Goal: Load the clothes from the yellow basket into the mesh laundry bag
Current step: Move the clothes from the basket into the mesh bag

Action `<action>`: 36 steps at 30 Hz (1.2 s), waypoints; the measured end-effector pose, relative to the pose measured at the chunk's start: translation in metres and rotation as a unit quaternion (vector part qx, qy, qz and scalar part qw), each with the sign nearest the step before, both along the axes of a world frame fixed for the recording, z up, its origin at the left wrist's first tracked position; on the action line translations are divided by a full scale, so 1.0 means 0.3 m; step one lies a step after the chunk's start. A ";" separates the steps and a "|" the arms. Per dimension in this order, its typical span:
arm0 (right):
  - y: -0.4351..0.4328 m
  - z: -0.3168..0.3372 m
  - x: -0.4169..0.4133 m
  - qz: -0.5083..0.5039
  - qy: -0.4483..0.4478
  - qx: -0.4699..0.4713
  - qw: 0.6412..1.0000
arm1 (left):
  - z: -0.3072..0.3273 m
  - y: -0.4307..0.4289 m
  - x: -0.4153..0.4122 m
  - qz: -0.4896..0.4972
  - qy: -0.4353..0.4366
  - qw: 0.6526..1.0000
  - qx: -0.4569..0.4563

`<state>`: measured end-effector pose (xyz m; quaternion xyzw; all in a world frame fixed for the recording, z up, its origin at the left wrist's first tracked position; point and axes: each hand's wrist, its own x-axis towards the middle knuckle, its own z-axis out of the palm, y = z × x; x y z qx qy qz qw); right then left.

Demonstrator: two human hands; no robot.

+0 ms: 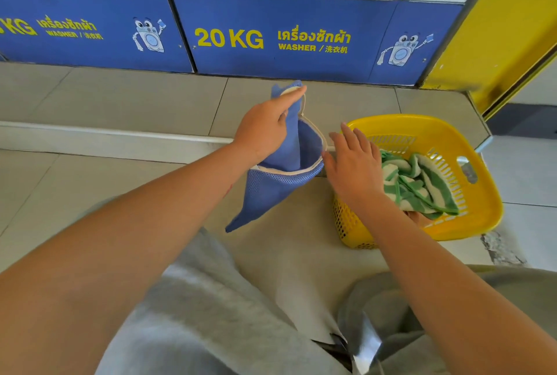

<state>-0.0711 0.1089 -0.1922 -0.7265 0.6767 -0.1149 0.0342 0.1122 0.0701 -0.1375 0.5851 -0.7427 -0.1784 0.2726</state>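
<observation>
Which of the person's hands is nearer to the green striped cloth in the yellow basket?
The right hand. It hovers open at the basket's near edge, just beside the green striped cloth. The left hand is farther off, holding the blue mesh bag open.

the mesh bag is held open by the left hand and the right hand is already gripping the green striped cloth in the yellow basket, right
Not quite. In the head view the right hand is open with fingers spread, hovering over the near rim of the yellow basket; it grips nothing. The green striped cloth lies loose in the basket. The rest holds: the left hand holds the mesh bag up with its mouth open.
</observation>
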 end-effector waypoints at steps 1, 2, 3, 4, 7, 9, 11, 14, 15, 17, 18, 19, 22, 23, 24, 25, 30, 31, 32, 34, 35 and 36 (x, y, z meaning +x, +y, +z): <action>0.001 -0.002 -0.028 -0.022 -0.005 0.001 1.000 | -0.004 0.000 -0.019 -0.003 -0.001 1.000 0.001; 0.005 -0.007 -0.056 -0.044 -0.009 0.005 0.999 | -0.012 0.000 -0.037 -0.005 -0.001 1.000 0.005; 0.010 -0.014 -0.084 -0.064 -0.014 0.010 0.998 | -0.022 0.001 -0.053 -0.007 -0.003 1.000 0.011; 0.016 -0.023 -0.111 -0.082 -0.019 0.019 0.996 | -0.034 0.001 -0.069 -0.009 -0.005 1.000 0.018; 0.025 -0.068 -0.185 -0.127 -0.024 0.063 0.990 | -0.068 -0.018 -0.112 -0.011 -0.020 0.999 0.037; 0.024 -0.102 -0.228 -0.153 -0.014 0.106 0.982 | -0.074 -0.048 -0.144 -0.017 -0.031 0.998 0.045; 0.021 -0.134 -0.266 -0.164 0.009 0.152 0.975 | -0.076 -0.076 -0.176 -0.039 -0.038 0.998 0.041; 0.010 -0.168 -0.309 -0.171 0.030 0.213 0.962 | -0.087 -0.105 -0.192 -0.060 -0.056 0.996 0.035; 0.004 -0.179 -0.319 -0.175 0.038 0.228 0.957 | -0.092 -0.111 -0.190 -0.063 -0.062 0.996 0.033; -0.012 -0.206 -0.335 -0.193 0.061 0.256 0.945 | -0.100 -0.117 -0.185 -0.072 -0.068 0.995 0.030; -0.020 -0.219 -0.341 -0.206 0.078 0.262 0.940 | -0.101 -0.118 -0.181 -0.076 -0.064 0.995 0.027; -0.029 -0.230 -0.345 -0.218 0.097 0.262 0.935 | -0.103 -0.119 -0.176 -0.079 -0.059 0.995 0.024; -0.051 -0.243 -0.351 -0.207 0.162 0.233 0.936 | -0.113 -0.114 -0.150 -0.083 -0.032 0.996 0.024; -0.058 -0.240 -0.350 -0.194 0.172 0.214 0.942 | -0.114 -0.113 -0.139 -0.082 -0.022 0.996 0.023; -0.062 -0.233 -0.348 -0.186 0.169 0.187 0.950 | -0.114 -0.113 -0.126 -0.079 -0.013 0.996 0.023; -0.067 -0.223 -0.345 -0.180 0.153 0.150 0.960 | -0.113 -0.113 -0.112 -0.076 -0.004 0.997 0.026; -0.093 -0.104 -0.278 -0.113 -0.094 -0.095 0.985 | -0.110 -0.108 -0.056 -0.051 0.046 0.997 0.043; -0.093 -0.062 -0.255 -0.089 -0.132 -0.131 0.978 | -0.111 -0.108 -0.051 -0.044 0.057 0.996 0.047; -0.087 -0.016 -0.225 -0.074 -0.167 -0.156 0.971 | -0.113 -0.109 -0.046 -0.035 0.069 0.996 0.051; -0.073 0.067 -0.161 -0.048 -0.226 -0.172 0.958 | -0.120 -0.119 -0.035 -0.021 0.107 0.992 0.070; -0.066 0.102 -0.128 -0.034 -0.247 -0.171 0.953 | -0.121 -0.123 -0.032 -0.018 0.133 0.987 0.084; -0.062 0.124 -0.095 -0.026 -0.265 -0.167 0.949 | -0.121 -0.122 -0.030 -0.017 0.161 0.982 0.098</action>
